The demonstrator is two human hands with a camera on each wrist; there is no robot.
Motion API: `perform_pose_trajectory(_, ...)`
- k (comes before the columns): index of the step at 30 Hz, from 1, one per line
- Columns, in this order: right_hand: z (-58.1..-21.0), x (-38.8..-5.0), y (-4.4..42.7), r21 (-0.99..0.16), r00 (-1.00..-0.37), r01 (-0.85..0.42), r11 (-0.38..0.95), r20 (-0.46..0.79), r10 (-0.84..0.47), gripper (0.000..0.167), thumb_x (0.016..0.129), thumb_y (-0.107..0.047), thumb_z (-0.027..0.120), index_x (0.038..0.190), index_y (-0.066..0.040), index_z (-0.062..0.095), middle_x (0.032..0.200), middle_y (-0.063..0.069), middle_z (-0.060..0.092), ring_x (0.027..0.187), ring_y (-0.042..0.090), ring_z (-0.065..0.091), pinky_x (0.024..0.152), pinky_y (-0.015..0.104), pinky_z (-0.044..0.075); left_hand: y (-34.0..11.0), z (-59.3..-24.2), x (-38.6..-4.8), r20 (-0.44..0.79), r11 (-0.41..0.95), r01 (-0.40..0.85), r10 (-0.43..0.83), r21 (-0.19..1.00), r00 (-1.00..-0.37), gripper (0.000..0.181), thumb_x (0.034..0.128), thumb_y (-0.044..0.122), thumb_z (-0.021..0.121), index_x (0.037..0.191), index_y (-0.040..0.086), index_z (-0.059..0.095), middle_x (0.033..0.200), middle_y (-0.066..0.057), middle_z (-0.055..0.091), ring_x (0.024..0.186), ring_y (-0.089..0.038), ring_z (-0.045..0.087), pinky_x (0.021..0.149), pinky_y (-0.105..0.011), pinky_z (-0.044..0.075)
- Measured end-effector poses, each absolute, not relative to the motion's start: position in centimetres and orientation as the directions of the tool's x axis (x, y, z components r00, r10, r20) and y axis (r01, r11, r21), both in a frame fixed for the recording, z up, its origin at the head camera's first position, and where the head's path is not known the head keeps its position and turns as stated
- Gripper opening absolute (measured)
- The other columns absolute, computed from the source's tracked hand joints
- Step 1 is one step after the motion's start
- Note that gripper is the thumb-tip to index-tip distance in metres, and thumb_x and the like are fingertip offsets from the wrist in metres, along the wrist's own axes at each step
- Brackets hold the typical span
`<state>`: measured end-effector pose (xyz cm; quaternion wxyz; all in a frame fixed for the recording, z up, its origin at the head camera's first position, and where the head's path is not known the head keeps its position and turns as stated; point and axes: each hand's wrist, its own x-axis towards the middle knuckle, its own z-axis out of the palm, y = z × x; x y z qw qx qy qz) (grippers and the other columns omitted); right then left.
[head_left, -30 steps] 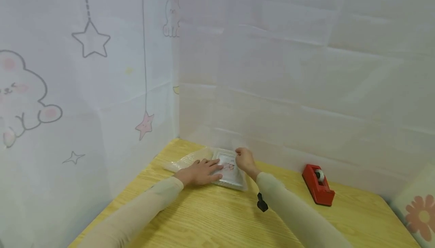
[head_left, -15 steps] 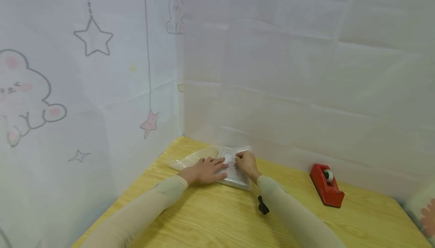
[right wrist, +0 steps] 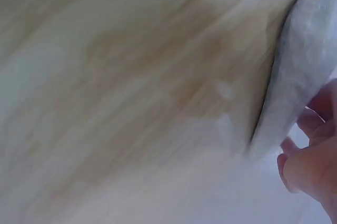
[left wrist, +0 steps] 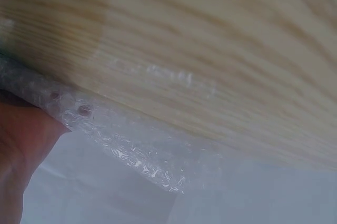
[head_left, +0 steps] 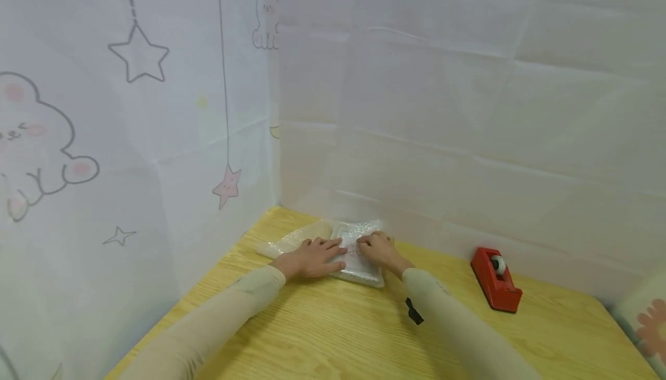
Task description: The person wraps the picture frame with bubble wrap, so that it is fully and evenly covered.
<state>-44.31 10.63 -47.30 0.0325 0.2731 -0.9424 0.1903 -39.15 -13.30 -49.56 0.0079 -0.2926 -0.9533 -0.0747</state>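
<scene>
A flat, light-coloured picture frame lies on the wooden table, with clear bubble wrap under it and spreading out to its left. My left hand rests on the frame's left side, fingers spread. Over the frame's upper right part, my right hand has its fingers curled and pinches the edge of the wrap folded over the frame. The right wrist view shows thumb and fingers close beside the wrapped side. In the left wrist view, bubble wrap sticks out past the left hand.
A red tape dispenser with a roll of tape stands on the table to the right. A small black piece shows by the right forearm. Printed cloth walls rise behind and to the left.
My right hand has moved from the frame's upper right corner inward and slightly down, bringing the wrap's edge over the frame. The left hand stays on the frame.
</scene>
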Motion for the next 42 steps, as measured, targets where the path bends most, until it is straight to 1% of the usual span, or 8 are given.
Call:
perform_pose_trajectory(2, -47.7, -44.6, 11.2, -0.238, -0.818, -0.575, 0.783, 0.159, -0.553, 0.032, 0.106, -0.021, 0.052, 0.129, -0.009, 0.072, 0.139, 0.015, 0.059, 0.137, 0.045, 0.036, 0.103, 0.067, 0.025, -13.4, -49.6, -39.1, 0.055, 0.817, 0.558, 0.556, 0.146, -0.829, 0.077, 0.1003, 0.074, 0.02, 0.161, 0.029, 0.034, 0.168, -0.003, 0.02, 0.146, -0.036, 0.029, 0.107, -0.068, 0.027)
perform_pose_trajectory(5, -48.5, -45.0, 11.8, -0.181, -0.793, -0.609, 0.772, 0.148, -0.591, 0.033, 0.107, -0.023, 0.053, 0.134, -0.014, 0.069, 0.152, 0.02, 0.043, 0.145, 0.047, 0.021, 0.108, 0.069, 0.017, -13.4, -49.6, -39.0, 0.047, 0.815, 0.556, 0.557, 0.163, -0.829, 0.076, 0.101, 0.073, 0.023, 0.161, 0.028, 0.034, 0.168, -0.004, 0.02, 0.145, -0.038, 0.029, 0.107, -0.069, 0.026)
perform_pose_trajectory(12, -48.8, -44.9, 12.6, -0.388, -0.801, -0.579, 0.717, 0.104, -0.59, 0.038, 0.109, -0.017, 0.043, 0.143, -0.01, 0.059, 0.166, 0.024, 0.009, 0.15, 0.048, -0.007, 0.111, 0.073, 0.005, -13.3, -50.1, -39.3, 0.071, 0.818, 0.553, 0.549, 0.157, -0.833, 0.076, 0.1005, 0.074, 0.02, 0.161, 0.031, 0.034, 0.168, -0.002, 0.019, 0.146, -0.036, 0.028, 0.109, -0.069, 0.023)
perform_pose_trajectory(17, -48.6, -44.7, 12.9, -0.451, -0.817, -0.539, 0.711, 0.075, -0.572, 0.045, 0.11, -0.016, 0.036, 0.154, -0.011, 0.044, 0.166, 0.021, 0.013, 0.151, 0.043, -0.01, 0.113, 0.07, 0.004, -12.9, -49.9, -39.5, 0.071, 0.812, 0.556, 0.553, 0.175, -0.83, 0.075, 0.1005, 0.074, 0.022, 0.161, 0.031, 0.034, 0.168, -0.002, 0.019, 0.146, -0.037, 0.027, 0.109, -0.07, 0.022)
perform_pose_trajectory(21, -48.7, -44.8, 12.4, -0.422, -0.82, -0.541, 0.728, 0.069, -0.569, 0.052, 0.109, -0.022, 0.038, 0.161, -0.013, 0.033, 0.167, 0.018, 0.014, 0.151, 0.043, -0.01, 0.113, 0.07, 0.005, -12.9, -49.3, -39.3, 0.067, 0.813, 0.556, 0.554, 0.173, -0.83, 0.074, 0.1014, 0.072, 0.023, 0.161, 0.03, 0.034, 0.168, -0.002, 0.02, 0.146, -0.038, 0.028, 0.108, -0.071, 0.022)
perform_pose_trajectory(25, -49.0, -44.8, 12.0, -0.361, -0.812, -0.554, 0.75, 0.039, -0.582, 0.054, 0.109, -0.033, 0.042, 0.16, -0.018, 0.036, 0.167, 0.017, 0.013, 0.15, 0.045, -0.012, 0.112, 0.071, 0.008, -13.1, -49.2, -39.1, 0.056, 0.811, 0.557, 0.557, 0.177, -0.829, 0.074, 0.1015, 0.072, 0.024, 0.161, 0.029, 0.034, 0.168, -0.003, 0.02, 0.146, -0.039, 0.028, 0.107, -0.072, 0.022)
perform_pose_trajectory(33, -49.3, -44.1, 11.7, -0.22, -0.792, -0.597, 0.772, 0.006, -0.611, 0.069, 0.104, -0.055, 0.043, 0.16, -0.016, 0.035, 0.166, 0.02, 0.015, 0.148, 0.052, -0.005, 0.108, 0.074, 0.019, -13.6, -49.8, -39.4, 0.034, 0.79, 0.577, 0.584, 0.206, -0.811, 0.074, 0.1017, 0.071, 0.027, 0.161, 0.028, 0.033, 0.168, -0.002, 0.02, 0.145, -0.036, 0.029, 0.106, -0.071, 0.024)
perform_pose_trajectory(42, -48.7, -44.0, 11.7, -0.203, -0.799, -0.59, 0.781, 0.007, -0.602, 0.072, 0.103, -0.06, 0.043, 0.161, -0.018, 0.035, 0.166, 0.02, 0.014, 0.149, 0.05, -0.006, 0.106, 0.077, 0.02, -14.7, -48.2, -40.5, -0.071, 0.759, 0.586, 0.626, 0.283, -0.776, 0.076, 0.0998, 0.073, 0.033, 0.162, 0.03, 0.03, 0.169, -0.001, 0.015, 0.149, -0.043, 0.02, 0.109, -0.072, 0.017)
